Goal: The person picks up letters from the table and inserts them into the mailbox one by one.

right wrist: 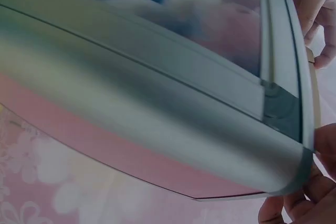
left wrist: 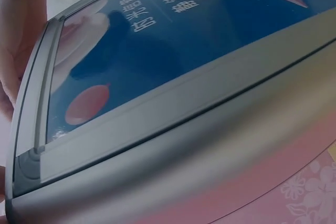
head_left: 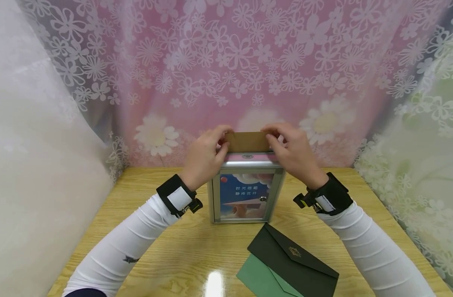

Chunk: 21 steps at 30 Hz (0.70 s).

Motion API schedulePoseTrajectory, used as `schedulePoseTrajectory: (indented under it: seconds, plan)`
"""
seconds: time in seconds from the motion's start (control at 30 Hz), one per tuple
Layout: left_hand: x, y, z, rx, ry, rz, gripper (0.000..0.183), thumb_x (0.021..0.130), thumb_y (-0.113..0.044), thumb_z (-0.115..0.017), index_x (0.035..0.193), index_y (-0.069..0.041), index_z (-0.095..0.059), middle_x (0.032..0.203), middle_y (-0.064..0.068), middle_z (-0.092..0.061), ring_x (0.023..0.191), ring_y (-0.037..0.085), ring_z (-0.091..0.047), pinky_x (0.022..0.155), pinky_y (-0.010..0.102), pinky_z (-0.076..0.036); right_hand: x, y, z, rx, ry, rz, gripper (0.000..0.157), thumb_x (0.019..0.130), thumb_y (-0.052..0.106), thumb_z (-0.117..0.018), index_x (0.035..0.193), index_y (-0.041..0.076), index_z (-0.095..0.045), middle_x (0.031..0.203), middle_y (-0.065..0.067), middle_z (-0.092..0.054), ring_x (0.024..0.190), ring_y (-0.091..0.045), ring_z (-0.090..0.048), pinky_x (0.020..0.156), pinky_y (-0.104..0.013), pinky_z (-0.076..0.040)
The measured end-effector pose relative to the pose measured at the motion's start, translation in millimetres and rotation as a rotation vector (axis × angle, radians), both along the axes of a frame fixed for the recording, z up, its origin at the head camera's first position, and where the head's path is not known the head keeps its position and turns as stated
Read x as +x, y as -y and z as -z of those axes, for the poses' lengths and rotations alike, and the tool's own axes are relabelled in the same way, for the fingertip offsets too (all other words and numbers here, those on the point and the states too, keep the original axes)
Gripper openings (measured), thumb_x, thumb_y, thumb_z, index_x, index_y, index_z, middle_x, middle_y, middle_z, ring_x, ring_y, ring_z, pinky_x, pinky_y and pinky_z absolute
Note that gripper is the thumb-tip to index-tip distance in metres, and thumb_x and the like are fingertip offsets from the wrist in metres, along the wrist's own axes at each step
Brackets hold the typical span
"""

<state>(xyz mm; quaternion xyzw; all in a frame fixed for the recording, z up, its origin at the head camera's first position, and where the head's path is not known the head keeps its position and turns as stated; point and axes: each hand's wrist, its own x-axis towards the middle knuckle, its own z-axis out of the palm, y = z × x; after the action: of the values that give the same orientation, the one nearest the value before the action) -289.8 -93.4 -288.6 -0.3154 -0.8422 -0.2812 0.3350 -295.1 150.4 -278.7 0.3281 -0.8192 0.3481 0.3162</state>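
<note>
A brown envelope (head_left: 247, 142) stands upright just behind the top edge of a silver-framed letter box (head_left: 216, 202). My left hand (head_left: 205, 156) pinches the envelope's left end between thumb and fingers. At the other end, my right hand (head_left: 291, 150) pinches it the same way. The envelope's lower part is hidden behind the box's pink-striped top. Both wrist views look closely along the box, with its silver frame (left wrist: 142, 124) and rounded corner (right wrist: 289, 171). Fingers (right wrist: 315, 192) show at the right edge of the right wrist view.
On the wooden table (head_left: 155, 247), a dark green envelope (head_left: 285, 260) with a gold emblem overlaps a light green envelope (head_left: 263, 276), in front of the box. A pink flowered curtain (head_left: 226, 82) hangs behind, and pale cloth (head_left: 36, 144) closes off the left side.
</note>
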Motion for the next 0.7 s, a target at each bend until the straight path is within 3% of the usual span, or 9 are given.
schedulePoseTrajectory:
  seconds: [0.13, 0.4, 0.7]
  plan:
    - [0.7, 0, 5.6, -0.024, 0.009, -0.012, 0.023, 0.091, -0.010, -0.059, 0.114, -0.015, -0.060, 0.085, 0.000, -0.063, 0.071, 0.010, -0.048, 0.053, 0.029, -0.045, 1.5, -2, 7.0, 0.041, 0.023, 0.035, 0.015, 0.093, 0.012, -0.060, 0.104, 0.010, -0.069, 0.093, 0.000, -0.063, 0.086, -0.015, -0.047, 0.067, -0.039, -0.039]
    - [0.4, -1, 13.0, -0.031, -0.028, 0.011, 0.011, 0.090, -0.010, -0.059, 0.097, -0.012, -0.067, 0.088, -0.001, -0.064, 0.079, 0.010, -0.046, 0.067, 0.033, -0.046, 3.4, -3, 15.7, 0.099, 0.022, 0.040, 0.014, 0.091, 0.011, -0.060, 0.099, 0.011, -0.072, 0.094, -0.001, -0.064, 0.091, -0.017, -0.047, 0.069, -0.038, -0.036]
    - [0.7, -1, 15.4, -0.015, -0.019, 0.013, 0.015, 0.089, -0.010, -0.057, 0.098, -0.009, -0.068, 0.090, 0.001, -0.061, 0.082, 0.012, -0.045, 0.070, 0.034, -0.044, 4.9, -10, 19.8, 0.084, 0.038, 0.050, 0.015, 0.092, 0.012, -0.059, 0.101, 0.008, -0.071, 0.101, -0.004, -0.065, 0.093, -0.018, -0.046, 0.073, -0.041, -0.038]
